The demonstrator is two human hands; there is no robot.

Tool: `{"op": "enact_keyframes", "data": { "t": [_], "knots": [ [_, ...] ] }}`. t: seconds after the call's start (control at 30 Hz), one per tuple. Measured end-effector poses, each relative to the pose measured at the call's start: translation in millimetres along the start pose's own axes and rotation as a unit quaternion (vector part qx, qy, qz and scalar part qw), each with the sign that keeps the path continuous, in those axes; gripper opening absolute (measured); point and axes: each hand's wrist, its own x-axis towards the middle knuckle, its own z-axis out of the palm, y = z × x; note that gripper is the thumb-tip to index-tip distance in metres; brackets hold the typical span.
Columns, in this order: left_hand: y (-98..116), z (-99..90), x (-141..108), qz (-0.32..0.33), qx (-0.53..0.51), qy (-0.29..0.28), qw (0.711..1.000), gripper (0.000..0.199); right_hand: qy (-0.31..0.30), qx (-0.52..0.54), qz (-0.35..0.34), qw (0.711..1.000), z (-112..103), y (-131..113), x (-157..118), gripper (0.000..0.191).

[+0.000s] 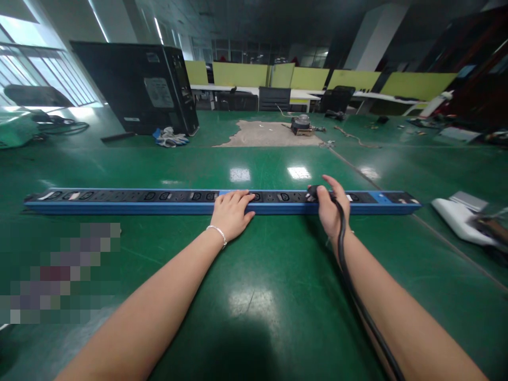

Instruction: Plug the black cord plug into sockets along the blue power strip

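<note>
A long blue power strip (182, 208) with a row of black sockets lies crosswise on the green surface. My left hand (233, 211) rests flat on its middle, fingers spread over the top and thumb at the front edge. In my right hand (332, 209) is a black power plug (313, 192), held between thumb and fingers just over the sockets right of the middle. Its metal prongs point left. From the plug a thick black cable (349, 286) runs down along my right forearm and out of view at the bottom.
A black computer case (138, 87) stands at the back left, with work gloves (170, 137) in front of it. Beyond the strip sits a small device (300, 125) on a bare patch. To the right lies a white object (460, 219); a blurred-out area covers the lower left.
</note>
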Motion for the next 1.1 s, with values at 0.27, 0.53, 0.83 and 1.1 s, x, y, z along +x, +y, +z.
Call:
{"op": "enact_keyframes", "data": {
  "t": [0.27,0.53,0.83,1.1],
  "knots": [
    [-0.1,-0.8,-0.7,0.002,-0.006,0.003,1.0,0.042,-0.113,0.021,0.011,0.993,55.9,-35.1,-19.5,0.038],
    [0.5,-0.9,-1.2,-0.002,-0.01,-0.005,1.0,0.046,-0.169,-0.147,-0.001,0.975,65.0,-53.5,-25.5,0.036],
    [0.0,0.1,-2.1,0.001,-0.009,-0.001,1.0,0.046,-0.192,-0.25,-0.025,0.949,65.1,-62.2,-23.2,0.037],
    [-0.3,-0.7,-2.1,0.002,-0.012,0.003,1.0,0.045,-0.199,-0.333,-0.091,0.917,77.9,-69.0,-16.9,0.034]
  ]
}}
